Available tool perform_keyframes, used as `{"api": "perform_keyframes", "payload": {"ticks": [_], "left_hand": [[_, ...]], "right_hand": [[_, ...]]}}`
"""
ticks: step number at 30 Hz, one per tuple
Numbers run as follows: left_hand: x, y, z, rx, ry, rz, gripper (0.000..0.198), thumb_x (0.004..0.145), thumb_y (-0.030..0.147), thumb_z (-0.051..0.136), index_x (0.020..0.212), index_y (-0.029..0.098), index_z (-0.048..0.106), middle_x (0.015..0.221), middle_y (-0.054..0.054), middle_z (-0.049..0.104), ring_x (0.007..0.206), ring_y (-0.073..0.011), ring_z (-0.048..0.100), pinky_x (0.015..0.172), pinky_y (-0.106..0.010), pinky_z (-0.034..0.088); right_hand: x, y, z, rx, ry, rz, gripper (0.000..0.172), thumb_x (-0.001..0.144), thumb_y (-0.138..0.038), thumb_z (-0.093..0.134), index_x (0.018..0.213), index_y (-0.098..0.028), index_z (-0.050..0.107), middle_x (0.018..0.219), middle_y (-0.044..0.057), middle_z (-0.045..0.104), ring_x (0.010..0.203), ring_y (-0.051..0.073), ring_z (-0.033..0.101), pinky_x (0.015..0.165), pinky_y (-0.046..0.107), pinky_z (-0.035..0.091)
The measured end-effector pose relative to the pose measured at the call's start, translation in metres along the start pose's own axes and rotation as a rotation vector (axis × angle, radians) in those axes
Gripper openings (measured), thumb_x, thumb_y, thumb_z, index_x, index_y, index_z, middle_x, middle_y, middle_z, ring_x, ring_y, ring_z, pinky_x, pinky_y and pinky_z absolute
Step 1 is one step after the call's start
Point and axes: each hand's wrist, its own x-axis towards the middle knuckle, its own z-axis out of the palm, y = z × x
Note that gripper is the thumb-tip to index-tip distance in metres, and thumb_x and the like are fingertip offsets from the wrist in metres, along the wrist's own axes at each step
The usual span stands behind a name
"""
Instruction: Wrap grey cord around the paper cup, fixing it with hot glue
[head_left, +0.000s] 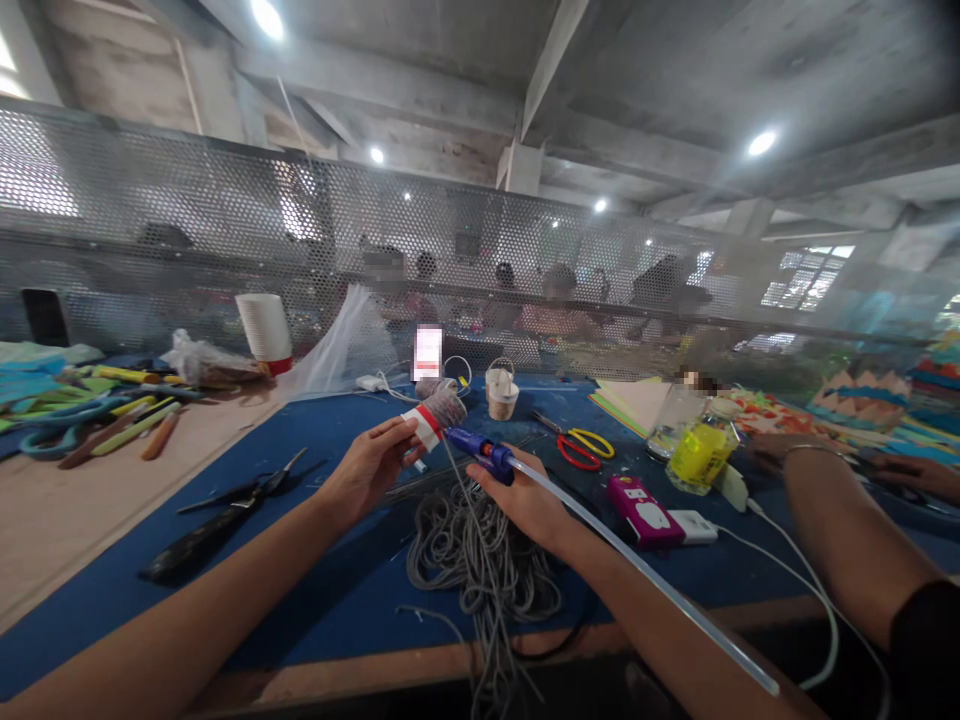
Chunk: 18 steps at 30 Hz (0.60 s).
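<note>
My left hand point(367, 465) is closed around a white and red paper cup point(427, 424), which lies tilted on its side in the air. Grey cord point(448, 407) is wound about the cup's far end, and a strand runs down from it to a loose heap of grey cord point(480, 560) on the table. Wrapped in my right hand point(536, 505) is a blue glue gun point(484, 452), its nozzle close to the cord on the cup; whether they touch I cannot tell. A long clear glue stick point(637, 575) extends from the gun's back over my right forearm.
Pliers point(247, 505) lie left, scissors point(577, 445) right. A small basket point(502, 393) and lit phone point(427, 354) stand behind. A magenta power bank point(643, 510), yellow-labelled jar point(701, 455) and another person's arm point(855, 530) are right. Stacked cups point(264, 328) stand left, before a mesh screen point(465, 230).
</note>
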Motion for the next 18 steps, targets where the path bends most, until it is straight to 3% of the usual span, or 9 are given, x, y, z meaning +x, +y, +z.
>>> {"api": "perform_keyframes", "payload": {"ticks": [18], "left_hand": [[0.0006,-0.0039,-0.0003,0.050,-0.010,-0.018,0.012,0.074,0.019,0.077,0.085,0.014,0.074,0.095,-0.009,0.075,0.085,-0.0170,0.068,0.081,-0.026,0.055]], "right_hand": [[0.0012,-0.0058,-0.0020,0.041,-0.001,0.001,0.034,0.086,-0.050,0.058,0.073,-0.019,0.059,0.070,0.000,0.061,0.065,0.015,0.054,0.064,0.025,0.044]]}}
